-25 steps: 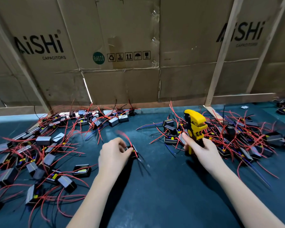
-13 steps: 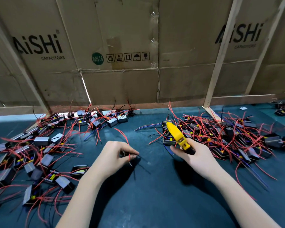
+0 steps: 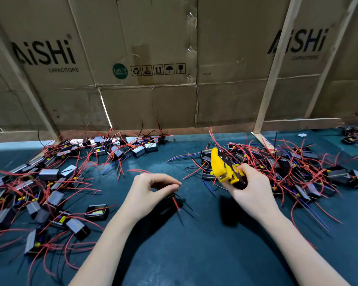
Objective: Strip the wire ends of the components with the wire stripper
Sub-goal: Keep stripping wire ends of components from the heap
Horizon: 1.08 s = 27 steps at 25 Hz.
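Note:
My left hand (image 3: 151,191) pinches a small black component (image 3: 171,196) just above the dark green table; its red wire (image 3: 175,203) and thin black wires hang down to the right. The component's body is mostly hidden under my fingers. My right hand (image 3: 250,188) grips the handles of a yellow and black wire stripper (image 3: 223,168), whose head points up and to the left. A gap of bare table separates the stripper's head from the held component.
A spread of black components with red wires (image 3: 50,190) covers the table's left side. Another tangled pile (image 3: 293,168) lies at the right behind my right hand. Cardboard sheets (image 3: 153,58) on wooden battens wall off the back. Dark green table surface (image 3: 194,244) lies in front.
My left hand has shifted slightly right and lowered the component, its red wire now hanging down. The stripper has turned in my right hand, its head now broadside and tilted left.

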Each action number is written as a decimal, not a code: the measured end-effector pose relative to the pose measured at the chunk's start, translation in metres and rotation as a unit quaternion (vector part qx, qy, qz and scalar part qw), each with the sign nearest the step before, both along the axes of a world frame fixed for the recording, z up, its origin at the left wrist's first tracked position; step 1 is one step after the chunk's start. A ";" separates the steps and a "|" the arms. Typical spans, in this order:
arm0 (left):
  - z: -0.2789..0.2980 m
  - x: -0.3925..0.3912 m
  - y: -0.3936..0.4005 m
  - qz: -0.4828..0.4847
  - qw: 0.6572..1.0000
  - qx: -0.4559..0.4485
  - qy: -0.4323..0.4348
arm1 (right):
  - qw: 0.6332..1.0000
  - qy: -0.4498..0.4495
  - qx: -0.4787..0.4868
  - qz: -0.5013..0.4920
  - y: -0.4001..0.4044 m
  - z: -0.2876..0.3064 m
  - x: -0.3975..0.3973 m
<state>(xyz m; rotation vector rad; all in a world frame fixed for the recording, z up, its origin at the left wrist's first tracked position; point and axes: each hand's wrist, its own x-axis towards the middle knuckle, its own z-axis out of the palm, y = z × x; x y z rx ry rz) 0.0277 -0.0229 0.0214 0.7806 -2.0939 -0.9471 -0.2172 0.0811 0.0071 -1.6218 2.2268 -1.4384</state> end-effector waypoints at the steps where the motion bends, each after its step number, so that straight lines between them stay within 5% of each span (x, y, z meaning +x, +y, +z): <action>1: 0.000 0.000 -0.001 -0.015 1.000 0.014 -0.007 | 1.000 0.001 -0.013 -0.010 0.000 0.001 -0.001; 8: -0.002 0.006 -0.005 -0.068 0.997 0.041 -0.020 | 0.978 0.182 0.041 -0.097 -0.001 -0.003 -0.010; 13: -0.007 -0.009 0.006 -0.032 0.999 0.036 -0.014 | 0.962 0.234 0.039 -0.136 -0.006 -0.010 -0.009; 19: -0.003 0.004 -0.004 -0.149 0.984 0.093 -0.042 | 0.953 0.259 0.045 -0.152 -0.012 -0.014 -0.010; 27: -0.009 -0.009 0.007 -0.080 0.995 0.057 -0.017 | 0.942 0.278 0.059 -0.180 -0.011 -0.015 -0.008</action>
